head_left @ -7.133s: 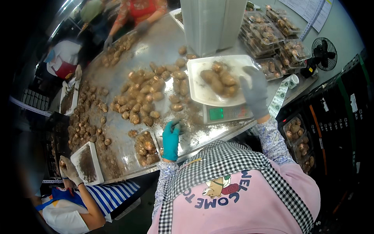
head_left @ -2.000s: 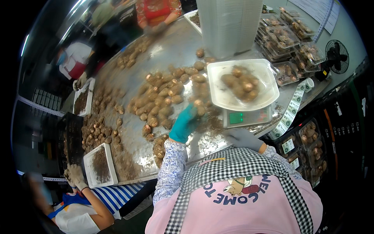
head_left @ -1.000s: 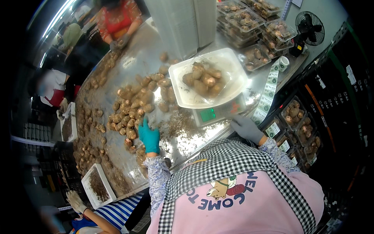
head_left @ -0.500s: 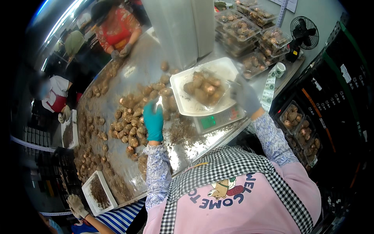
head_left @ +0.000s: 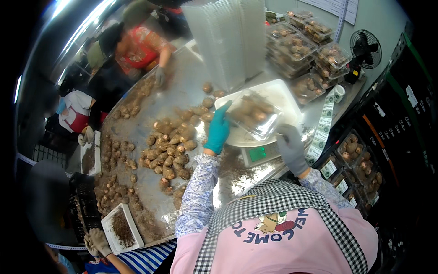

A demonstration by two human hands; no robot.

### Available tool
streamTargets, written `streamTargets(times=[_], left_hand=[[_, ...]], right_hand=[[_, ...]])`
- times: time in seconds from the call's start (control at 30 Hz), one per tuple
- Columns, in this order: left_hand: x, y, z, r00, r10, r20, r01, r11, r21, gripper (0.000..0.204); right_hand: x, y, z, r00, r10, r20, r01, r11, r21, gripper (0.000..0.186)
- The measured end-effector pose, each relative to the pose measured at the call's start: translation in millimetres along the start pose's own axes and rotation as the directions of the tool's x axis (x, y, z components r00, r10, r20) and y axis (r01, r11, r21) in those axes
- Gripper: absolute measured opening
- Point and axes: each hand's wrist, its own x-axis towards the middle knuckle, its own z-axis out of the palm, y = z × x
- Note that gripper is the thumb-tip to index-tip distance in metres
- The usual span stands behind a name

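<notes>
The left hand [head_left: 218,129], in a teal glove, and the right hand [head_left: 291,148], in a grey glove, hold a clear box [head_left: 253,114] of brown roots between them, tilted over the white tray [head_left: 283,93] on the scale [head_left: 260,154]. The left fingers are pressed together along the box's left end; the right fingers curl under its near right corner. Whether the lid is shut I cannot tell.

Judging by the scene, the packing is well under way but far from over. Filled boxes [head_left: 310,41] stand stacked at the far right, and more sit in crates [head_left: 356,155] at the right below the table edge. A big heap of loose roots [head_left: 171,146] still lies on the metal table [head_left: 182,86] to the left, with more strewn toward its left rim, and a tall stack of empty boxes [head_left: 228,39] waits just beyond the tray.

Room is tight. The scale sits at the near table edge, a label strip [head_left: 323,128] hangs just right of it, and a small fan [head_left: 365,48] stands far right. Other people's gloved hands work at the far and near left edges, well apart from this box. The barest stretch of table lies between the heap and the scale, dusted with soil.
</notes>
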Motion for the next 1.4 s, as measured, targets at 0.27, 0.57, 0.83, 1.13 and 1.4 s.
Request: streamTargets(times=[0.27,0.57,0.83,1.13,1.4], left_hand=[[29.0,-20.7,-26.3,0.868,-0.405,0.286,0.485,0.813,-0.321,0.031],[17.7,-15.2,-11.1,0.901,-0.411,0.136,0.433,0.864,-0.258,0.025],[-28.1,13.9,17.7,0.851,-0.475,0.223,0.525,0.775,-0.351,0.03],[-22.4,35.4,3.3,0.808,-0.511,0.294,0.589,0.673,-0.448,0.045],[-26.0,12.5,18.3,0.864,-0.466,0.19,0.5,0.75,-0.434,0.038]], right_hand=[[9.9,2.3,10.6,0.565,0.606,0.56,-0.816,0.312,0.486,0.032],[21.6,-3.5,10.5,0.549,0.627,0.552,-0.834,0.367,0.412,0.032],[59.0,40.7,-39.4,0.719,0.569,0.399,-0.669,0.722,0.176,0.035],[64.8,21.2,-37.8,0.678,0.611,0.409,-0.728,0.633,0.263,0.034],[51.9,85.4,-41.9,0.885,0.199,0.42,-0.26,0.961,0.095,0.03]])
